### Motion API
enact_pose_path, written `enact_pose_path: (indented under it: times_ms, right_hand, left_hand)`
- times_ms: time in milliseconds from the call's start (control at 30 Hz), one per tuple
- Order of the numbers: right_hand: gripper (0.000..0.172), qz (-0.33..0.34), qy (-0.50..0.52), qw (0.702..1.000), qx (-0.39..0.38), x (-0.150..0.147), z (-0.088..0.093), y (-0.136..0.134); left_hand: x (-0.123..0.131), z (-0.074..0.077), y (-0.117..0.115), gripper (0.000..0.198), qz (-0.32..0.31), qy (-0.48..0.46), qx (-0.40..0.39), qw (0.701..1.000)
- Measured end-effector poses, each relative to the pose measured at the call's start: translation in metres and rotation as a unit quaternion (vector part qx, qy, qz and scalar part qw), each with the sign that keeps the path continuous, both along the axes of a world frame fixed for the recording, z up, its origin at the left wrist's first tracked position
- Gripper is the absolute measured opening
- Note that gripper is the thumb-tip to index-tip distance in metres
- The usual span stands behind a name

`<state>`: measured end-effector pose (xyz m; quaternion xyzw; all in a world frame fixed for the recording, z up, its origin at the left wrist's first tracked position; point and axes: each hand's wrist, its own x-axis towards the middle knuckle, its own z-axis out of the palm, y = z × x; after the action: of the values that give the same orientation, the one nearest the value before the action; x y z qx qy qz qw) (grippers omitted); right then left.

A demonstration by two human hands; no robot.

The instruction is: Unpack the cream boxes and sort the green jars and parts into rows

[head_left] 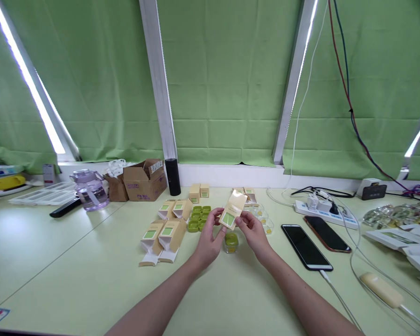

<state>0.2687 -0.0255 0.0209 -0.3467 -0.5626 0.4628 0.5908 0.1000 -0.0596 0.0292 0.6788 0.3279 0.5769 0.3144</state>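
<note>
Between my two hands is a flat cream paper box [234, 207] with a green square on its front, held tilted above the table. My left hand [212, 233] pinches its left edge, and my right hand [252, 228] grips its lower right side. Just below it stands a small clear jar with a green lid [231, 241]. Left of my hands sit several green lids [199, 218] in rows. Opened cream boxes [163, 233] lie farther left, some with flaps out. Behind my right hand are clear jars [266, 219], partly hidden.
Two phones [307, 247] and a power strip [325, 212] with cables lie to the right, near a beige oblong device [381, 289]. At the back left stand a purple water jug [90, 190], a cardboard box [145, 181] and a black cylinder [172, 177]. Small closed boxes [199, 192] stand behind the lids.
</note>
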Motion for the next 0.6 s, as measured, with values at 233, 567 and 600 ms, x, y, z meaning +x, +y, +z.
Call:
enact_pose_path:
  times_ms: [233,567,600]
  right_hand:
    - [0.055,-0.008,-0.022,1.000,0.017,0.0008,-0.0005,-0.0005]
    - [0.048,0.034,-0.007,0.999,0.038,0.0020,0.0020,-0.0066]
    - [0.048,0.032,-0.009,0.999,0.038,0.0019,0.0015,-0.0062]
  left_hand:
    - [0.0023,0.0032,-0.0025,0.042,0.000,-0.010,-0.006,1.000]
    - [0.0014,0.0039,-0.0035,0.043,0.002,-0.012,-0.005,1.000]
    - [0.0015,0.0039,-0.0035,0.042,0.001,-0.014,-0.005,1.000]
